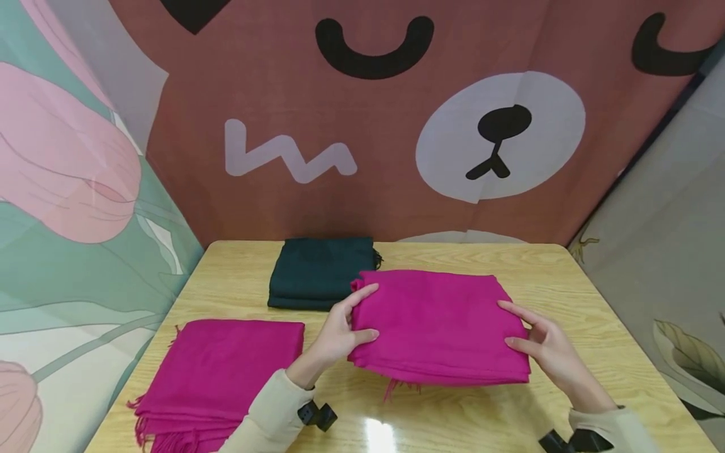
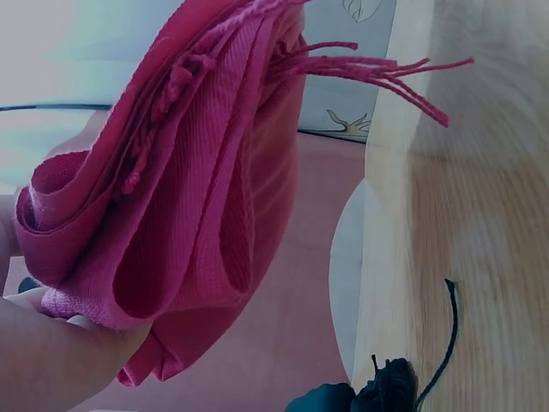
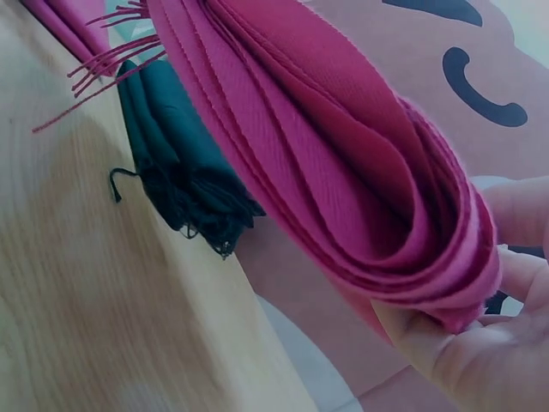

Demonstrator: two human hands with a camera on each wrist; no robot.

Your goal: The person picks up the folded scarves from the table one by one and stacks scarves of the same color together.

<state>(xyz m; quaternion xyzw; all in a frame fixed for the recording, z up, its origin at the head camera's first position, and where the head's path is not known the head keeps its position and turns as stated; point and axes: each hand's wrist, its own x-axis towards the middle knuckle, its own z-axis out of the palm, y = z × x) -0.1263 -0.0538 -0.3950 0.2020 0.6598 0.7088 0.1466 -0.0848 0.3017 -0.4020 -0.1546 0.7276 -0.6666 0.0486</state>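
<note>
A folded magenta scarf (image 1: 436,327) with fringe hangs between my hands, lifted off the wooden table. My left hand (image 1: 340,333) grips its left edge, and my right hand (image 1: 549,346) grips the right edge. The left wrist view shows the scarf's layered folds (image 2: 197,206) and loose fringe (image 2: 395,73) above the table. In the right wrist view, fingers and thumb pinch the stacked layers (image 3: 343,172) at one end. Behind the held scarf lies a folded dark green scarf (image 1: 314,274), partly covered by it in the head view.
A second folded magenta scarf (image 1: 238,358) with fringe lies at the table's left front, beside my left forearm. The wooden table (image 1: 589,314) backs onto a brown curtain (image 1: 272,214) with a bear face. Printed cloths (image 1: 73,270) hang at both sides.
</note>
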